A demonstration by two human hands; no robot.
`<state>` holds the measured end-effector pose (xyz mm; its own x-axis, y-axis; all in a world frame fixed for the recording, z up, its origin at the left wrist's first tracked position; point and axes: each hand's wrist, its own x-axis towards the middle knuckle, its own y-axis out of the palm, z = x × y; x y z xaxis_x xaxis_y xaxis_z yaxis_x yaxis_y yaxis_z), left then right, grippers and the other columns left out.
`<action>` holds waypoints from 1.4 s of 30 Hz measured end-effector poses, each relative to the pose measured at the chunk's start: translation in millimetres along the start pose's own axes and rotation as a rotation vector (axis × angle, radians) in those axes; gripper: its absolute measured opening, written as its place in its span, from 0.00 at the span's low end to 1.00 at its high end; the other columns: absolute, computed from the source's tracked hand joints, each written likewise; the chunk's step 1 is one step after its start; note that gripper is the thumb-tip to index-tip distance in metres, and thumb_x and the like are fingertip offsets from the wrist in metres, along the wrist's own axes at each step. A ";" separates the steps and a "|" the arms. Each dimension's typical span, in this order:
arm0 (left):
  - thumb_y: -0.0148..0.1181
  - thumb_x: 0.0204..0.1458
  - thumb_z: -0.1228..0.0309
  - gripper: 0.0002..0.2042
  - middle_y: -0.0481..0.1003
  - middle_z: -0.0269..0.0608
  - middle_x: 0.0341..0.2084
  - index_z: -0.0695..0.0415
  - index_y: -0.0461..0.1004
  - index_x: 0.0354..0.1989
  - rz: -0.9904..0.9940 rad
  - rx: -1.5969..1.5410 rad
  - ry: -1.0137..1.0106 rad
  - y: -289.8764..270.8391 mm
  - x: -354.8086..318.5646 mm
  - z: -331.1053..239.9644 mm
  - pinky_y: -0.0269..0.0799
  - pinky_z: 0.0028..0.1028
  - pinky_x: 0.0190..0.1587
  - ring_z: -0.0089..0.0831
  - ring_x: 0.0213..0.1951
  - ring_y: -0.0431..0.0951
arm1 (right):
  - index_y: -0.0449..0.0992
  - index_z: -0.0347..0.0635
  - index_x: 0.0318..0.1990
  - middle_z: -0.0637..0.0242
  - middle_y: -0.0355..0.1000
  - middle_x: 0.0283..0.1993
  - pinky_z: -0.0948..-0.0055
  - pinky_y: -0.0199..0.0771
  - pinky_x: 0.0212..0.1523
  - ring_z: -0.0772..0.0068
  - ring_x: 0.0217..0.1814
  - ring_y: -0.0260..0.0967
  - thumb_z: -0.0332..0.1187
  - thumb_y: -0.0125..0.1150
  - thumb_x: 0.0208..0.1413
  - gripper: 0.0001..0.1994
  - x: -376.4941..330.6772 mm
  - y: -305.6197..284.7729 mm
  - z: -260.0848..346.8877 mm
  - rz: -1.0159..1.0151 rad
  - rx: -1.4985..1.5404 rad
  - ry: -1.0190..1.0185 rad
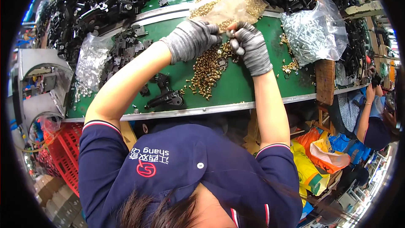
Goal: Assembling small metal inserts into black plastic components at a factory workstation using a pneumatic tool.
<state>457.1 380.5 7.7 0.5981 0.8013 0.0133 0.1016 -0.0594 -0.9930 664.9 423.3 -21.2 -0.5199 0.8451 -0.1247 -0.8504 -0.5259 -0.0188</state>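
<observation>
Both my hands wear grey striped knit gloves over the middle of a green bench. My left hand (192, 39) is closed, its fingertips bunched at the near edge of a clear plastic bag (236, 8) of brass-coloured screws. What it holds is hidden. Just across a small gap, my right hand (253, 47) is closed too, with the fingers curled toward the thumb; whatever they pinch is too small to make out. Under and between the hands spreads a loose pile of brass-coloured screws (206, 74). A black metal hinge-like part (166, 98) lies nearer the bench's front edge.
A bag of long silver screws (314, 36) lies right, beside a wooden post (325, 82). At left are a bag of small silver pieces (90, 63) and flat dark metal parts (128, 44). Black parts (101, 6) heap behind. Another person's arm (366, 112) shows far right.
</observation>
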 end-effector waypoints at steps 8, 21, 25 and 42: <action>0.58 0.50 0.68 0.09 0.74 0.41 0.35 0.53 0.74 0.39 0.139 0.007 0.044 -4.7 12.1 5.6 0.75 0.38 0.39 0.42 0.38 0.77 | 0.75 0.41 0.38 0.63 0.74 0.27 0.69 0.74 0.30 0.68 0.27 0.72 0.35 0.55 0.56 0.08 -45.8 5.8 18.1 0.220 -0.392 -0.052; 0.64 0.50 0.68 0.09 0.74 0.34 0.25 0.61 0.75 0.33 -0.173 -1.337 -0.503 -47.9 -72.1 -13.1 0.69 0.19 0.30 0.17 0.27 0.72 | 0.73 0.45 0.45 0.58 0.77 0.37 0.60 0.74 0.40 0.56 0.39 0.75 0.34 0.56 0.54 0.12 -38.2 22.8 18.7 0.271 -1.172 -0.103; 0.63 0.48 0.71 0.07 0.74 0.35 0.28 0.60 0.74 0.32 -0.326 -1.467 -0.652 -44.1 -108.6 -26.1 0.68 0.20 0.27 0.19 0.26 0.72 | 0.72 0.45 0.46 0.58 0.76 0.36 0.59 0.74 0.40 0.55 0.39 0.75 0.36 0.55 0.54 0.13 -40.0 15.1 12.6 0.238 -1.200 -0.181; 0.60 0.52 0.72 0.07 0.75 0.41 0.33 0.59 0.72 0.38 -0.602 -1.883 -0.697 -17.8 -134.0 -25.5 0.75 0.21 0.30 0.26 0.29 0.77 | 0.78 0.37 0.40 0.76 0.67 0.23 0.82 0.61 0.26 0.85 0.23 0.60 0.31 0.69 0.46 0.13 -52.5 -0.5 31.9 0.041 0.080 0.254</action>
<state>395.5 258.9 26.6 -0.0913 0.9589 -0.2686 0.8865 0.2011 0.4168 690.0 382.3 16.9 -0.5254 0.7667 -0.3689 -0.8381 -0.5412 0.0686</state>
